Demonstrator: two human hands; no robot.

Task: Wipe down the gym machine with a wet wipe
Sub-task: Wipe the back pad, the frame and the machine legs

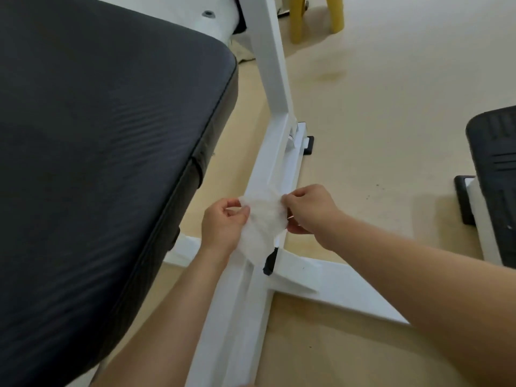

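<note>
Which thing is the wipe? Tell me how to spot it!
Find the big dark padded seat on the left, then the white metal frame on the floor beside it. Above that frame, the left hand and right hand pinch the wet wipe between them. It is white like the frame, but thin and crinkly, not hard and straight.

There were two hands, a left hand (223,227) and a right hand (307,210), and just one wipe (264,222). I counted two black pads: a big pad (97,135) and a smaller pad (497,152). The white frame showed three bars — one upright post (275,57), one floor bar (240,317), one crossbar (335,286). Behind stood two yellow legs (298,20), and there was a single bolt (207,14).
</note>
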